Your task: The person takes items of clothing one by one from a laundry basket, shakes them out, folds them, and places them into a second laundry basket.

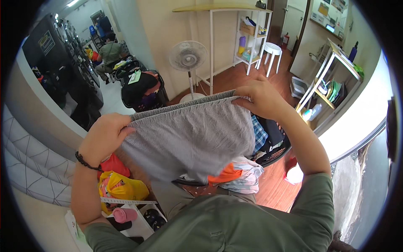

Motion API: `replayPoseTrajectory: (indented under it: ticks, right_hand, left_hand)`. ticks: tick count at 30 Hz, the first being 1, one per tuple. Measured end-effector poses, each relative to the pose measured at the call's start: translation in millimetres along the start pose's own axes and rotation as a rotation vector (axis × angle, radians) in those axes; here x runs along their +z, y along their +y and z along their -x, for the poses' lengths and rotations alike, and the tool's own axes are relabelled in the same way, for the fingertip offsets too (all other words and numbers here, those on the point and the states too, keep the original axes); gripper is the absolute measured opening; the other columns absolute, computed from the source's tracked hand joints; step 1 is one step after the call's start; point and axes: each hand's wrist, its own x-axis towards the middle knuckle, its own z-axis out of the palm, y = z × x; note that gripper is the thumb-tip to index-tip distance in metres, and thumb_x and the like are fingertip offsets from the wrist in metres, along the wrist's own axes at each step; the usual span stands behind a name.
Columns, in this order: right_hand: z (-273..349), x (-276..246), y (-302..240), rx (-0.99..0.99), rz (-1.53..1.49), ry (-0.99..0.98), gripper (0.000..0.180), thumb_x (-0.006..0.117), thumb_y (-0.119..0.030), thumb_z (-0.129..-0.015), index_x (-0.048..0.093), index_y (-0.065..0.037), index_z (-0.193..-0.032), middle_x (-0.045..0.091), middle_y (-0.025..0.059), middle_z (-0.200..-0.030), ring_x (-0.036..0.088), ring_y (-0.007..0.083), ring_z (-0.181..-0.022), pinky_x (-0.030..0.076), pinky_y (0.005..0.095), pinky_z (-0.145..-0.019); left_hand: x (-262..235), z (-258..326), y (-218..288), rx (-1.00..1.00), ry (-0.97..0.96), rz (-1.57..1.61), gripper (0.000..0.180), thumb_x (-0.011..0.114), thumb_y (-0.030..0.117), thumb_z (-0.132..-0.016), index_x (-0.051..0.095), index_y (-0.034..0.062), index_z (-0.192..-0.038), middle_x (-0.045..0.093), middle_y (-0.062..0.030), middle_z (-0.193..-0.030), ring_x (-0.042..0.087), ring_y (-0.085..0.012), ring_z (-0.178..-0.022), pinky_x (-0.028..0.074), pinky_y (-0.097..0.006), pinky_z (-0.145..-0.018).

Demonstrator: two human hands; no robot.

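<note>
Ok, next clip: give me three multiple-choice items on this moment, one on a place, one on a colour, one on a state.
1. Where is the pedestal fan?
A. On the wooden floor beyond the held cloth
B. On the white shelf unit
C. Beside the yellow bag

2. What colour is the garment held up?
A. Orange
B. Grey
C. Blue check

3. How is the garment held?
A. Bunched in one hand
B. Lying flat on the floor
C. Stretched by its gathered band between both hands

Answers:
1. A, since the fan stands on the floor past the garment's top edge.
2. B, since the cloth is plain grey.
3. C, since the left hand and the right hand each pinch one end of the band.
</note>
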Motion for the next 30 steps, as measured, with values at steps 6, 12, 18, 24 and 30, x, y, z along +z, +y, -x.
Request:
replayPoseTrajectory:
  ticks: [6,12,18,24,30]
  right_hand:
    - [-4.3,-0.1,-7.6,0.005,-0.003,0.150,0.012,0.073,-0.019,-0.081,0.070,-0.011,-0.089,0.065,0.0061,-0.091,0.059,0.0232,-0.088,0.038,0.0407,-0.088]
    - [9.8,6.6,12.0,-0.094,0.141,0.373,0.011,0.074,-0.018,-0.080,0.069,-0.008,-0.078,0.064,0.0058,-0.092,0.059,0.0250,-0.086,0.041,0.0387,-0.085]
    - [10.2,40.2,2.0,0.515,-0.780,0.336,0.019,0.073,-0.016,-0.086,0.069,-0.002,-0.098,0.066,0.0059,-0.097,0.061,0.0132,-0.084,0.047,0.0293,-0.081]
    - [42.9,47.3,-76.3,0.320,-0.395,1.221,0.029,0.060,-0.001,-0.092,0.051,-0.007,-0.120,0.059,0.0080,-0.099,0.059,0.0143,-0.083,0.048,0.0274,-0.070]
    - [32.1,6.4,-97.4,-0.343,-0.497,1.065,0.036,0.061,-0.011,-0.092,0.042,-0.015,-0.122,0.059,0.0097,-0.101,0.060,0.0264,-0.079,0.044,0.0396,-0.070]
  left_hand:
    - [22.9,-5.2,-0.4,-0.052,0.240,0.000,0.018,0.069,0.016,-0.081,0.065,-0.0005,-0.085,0.060,-0.0167,-0.084,0.058,-0.0359,-0.083,0.046,-0.044,-0.074]
    - [24.8,-3.9,-11.9,-0.054,0.325,-0.336,0.015,0.073,0.016,-0.078,0.068,0.0020,-0.078,0.061,-0.0120,-0.087,0.061,-0.0324,-0.085,0.046,-0.041,-0.077]
    - [73.4,-7.0,-47.4,-0.452,0.505,0.592,0.012,0.071,0.016,-0.085,0.069,0.0043,-0.084,0.060,-0.0072,-0.101,0.059,-0.0217,-0.096,0.045,-0.033,-0.082]
    - [108.4,43.4,37.9,-0.347,1.438,0.536,0.017,0.054,0.007,-0.094,0.066,0.0057,-0.106,0.058,-0.0147,-0.110,0.053,-0.0246,-0.118,0.048,-0.036,-0.094]
    - [47.4,32.5,87.8,0.649,0.881,1.467,0.032,0.043,0.030,-0.100,0.063,0.0059,-0.107,0.054,-0.0151,-0.116,0.052,-0.0267,-0.117,0.047,-0.045,-0.095]
